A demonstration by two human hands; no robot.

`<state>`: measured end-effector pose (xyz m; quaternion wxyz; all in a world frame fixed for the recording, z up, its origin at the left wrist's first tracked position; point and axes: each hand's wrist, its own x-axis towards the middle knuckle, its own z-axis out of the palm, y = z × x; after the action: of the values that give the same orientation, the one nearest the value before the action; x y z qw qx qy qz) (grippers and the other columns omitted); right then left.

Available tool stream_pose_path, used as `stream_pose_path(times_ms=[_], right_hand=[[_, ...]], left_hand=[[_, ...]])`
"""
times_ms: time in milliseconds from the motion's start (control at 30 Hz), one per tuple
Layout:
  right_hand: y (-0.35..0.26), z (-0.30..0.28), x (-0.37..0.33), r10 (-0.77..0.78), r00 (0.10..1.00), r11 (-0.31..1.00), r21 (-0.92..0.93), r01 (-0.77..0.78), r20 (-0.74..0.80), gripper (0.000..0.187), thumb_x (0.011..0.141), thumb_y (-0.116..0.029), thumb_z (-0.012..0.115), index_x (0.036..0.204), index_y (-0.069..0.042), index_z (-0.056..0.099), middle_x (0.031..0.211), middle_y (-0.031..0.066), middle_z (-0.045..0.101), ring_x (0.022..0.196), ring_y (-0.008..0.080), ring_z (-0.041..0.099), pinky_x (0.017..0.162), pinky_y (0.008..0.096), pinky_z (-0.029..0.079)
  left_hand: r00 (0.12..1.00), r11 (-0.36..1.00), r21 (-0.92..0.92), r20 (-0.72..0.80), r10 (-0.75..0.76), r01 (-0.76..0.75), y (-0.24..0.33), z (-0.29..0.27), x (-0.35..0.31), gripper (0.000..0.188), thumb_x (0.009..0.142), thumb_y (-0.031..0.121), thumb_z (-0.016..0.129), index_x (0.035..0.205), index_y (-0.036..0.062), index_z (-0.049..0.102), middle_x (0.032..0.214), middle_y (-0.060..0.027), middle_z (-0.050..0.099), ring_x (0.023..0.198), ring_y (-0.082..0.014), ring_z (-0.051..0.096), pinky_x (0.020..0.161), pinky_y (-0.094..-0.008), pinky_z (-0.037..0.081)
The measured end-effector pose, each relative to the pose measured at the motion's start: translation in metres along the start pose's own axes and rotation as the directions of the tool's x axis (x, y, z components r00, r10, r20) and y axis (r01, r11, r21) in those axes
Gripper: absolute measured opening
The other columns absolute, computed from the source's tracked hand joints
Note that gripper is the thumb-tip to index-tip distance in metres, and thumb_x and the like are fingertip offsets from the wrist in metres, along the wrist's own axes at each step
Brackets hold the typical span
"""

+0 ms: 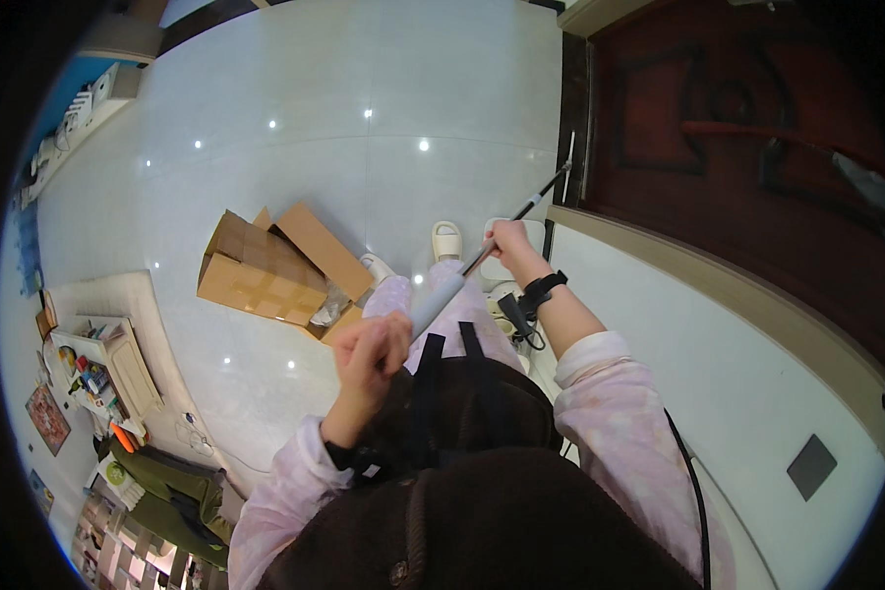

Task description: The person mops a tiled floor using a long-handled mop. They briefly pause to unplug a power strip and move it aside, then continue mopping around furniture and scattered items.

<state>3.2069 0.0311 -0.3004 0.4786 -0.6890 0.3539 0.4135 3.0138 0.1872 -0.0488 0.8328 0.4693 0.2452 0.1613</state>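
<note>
A long-handled pole (440, 301) slants up and to the right in front of me, with a light grey grip at its near end and a thin black and silver shaft. Its far end has a narrow pale head, seen almost edge-on by the base of the dark red door; I cannot make out its kind. My right hand (506, 241) is closed round the shaft above the grip. At the near end of the grip, my left hand (372, 356) is curled closed, its palm side partly hidden. Both wrists wear black bands.
An open cardboard box (265, 267) lies on the shiny tiled floor (315, 79), left of my slippered feet (446, 240). The dark red door (698, 118) and a white wall (718, 315) stand to the right. Shelves and a green sofa (167, 501) are at left.
</note>
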Motion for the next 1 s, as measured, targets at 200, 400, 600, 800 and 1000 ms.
stream_pose_path(times_ms=[200,400,600,800,1000], right_hand=[[-0.023,-0.054,0.031,0.077,0.996,0.995,-0.073,-0.074,0.036,0.024,0.087,-0.003,0.042,0.11,0.002,0.045,0.082,0.0154,0.058,0.061,0.0267,0.061,0.049,0.0401,0.053],[0.0,-0.027,0.02,0.091,0.995,0.996,-0.021,-0.09,0.044,0.014,0.083,0.0,0.042,0.095,0.005,0.046,0.077,0.0157,0.055,0.059,0.0244,0.058,0.049,0.0358,0.051],[0.068,0.054,-0.022,0.118,0.955,0.993,-0.023,-0.116,0.271,0.033,0.087,-0.005,0.041,0.114,-0.002,0.021,0.082,0.018,0.053,0.061,0.0262,0.058,0.039,0.0367,0.043],[0.2,0.212,-0.123,0.075,0.873,0.913,-0.385,0.133,0.482,0.053,0.095,-0.042,0.041,0.119,0.005,0.045,0.07,0.0195,0.061,0.048,0.0284,0.057,0.043,0.0424,0.047],[0.302,0.31,-0.252,0.194,0.783,0.817,-0.539,0.205,0.591,0.056,0.09,-0.034,0.048,0.123,0.008,0.03,0.073,0.0218,0.063,0.049,0.0307,0.06,0.04,0.0427,0.046]], left_hand=[[0.997,0.994,-0.069,0.016,-0.082,0.083,-0.022,0.054,0.014,0.045,0.094,0.015,0.041,0.05,0.0073,0.035,0.044,-0.0011,0.038,0.048,-0.0139,0.033,0.059,-0.0292,0.031],[0.989,0.997,-0.017,-0.128,-0.071,0.069,-0.015,0.043,-0.007,0.045,0.096,0.019,0.042,0.053,0.0137,0.03,0.04,0.0027,0.03,0.04,-0.0121,0.026,0.059,-0.0315,0.03],[0.947,0.994,0.076,-0.318,-0.045,0.073,0.03,-0.028,-0.082,0.043,0.097,0.026,0.04,0.058,0.0161,0.024,0.042,0.0041,0.022,0.043,-0.0129,0.023,0.067,-0.0339,0.032],[0.818,0.99,0.135,-0.563,0.115,-0.046,0.109,-0.124,-0.211,0.043,0.099,0.023,0.037,0.058,0.0173,0.024,0.04,0.0036,0.021,0.039,-0.0118,0.019,0.067,-0.032,0.033],[0.634,0.976,0.185,-0.743,0.217,-0.117,0.16,-0.186,-0.34,0.043,0.1,0.021,0.035,0.059,0.0196,0.023,0.04,0.004,0.017,0.041,-0.0088,0.014,0.065,-0.0281,0.031]])
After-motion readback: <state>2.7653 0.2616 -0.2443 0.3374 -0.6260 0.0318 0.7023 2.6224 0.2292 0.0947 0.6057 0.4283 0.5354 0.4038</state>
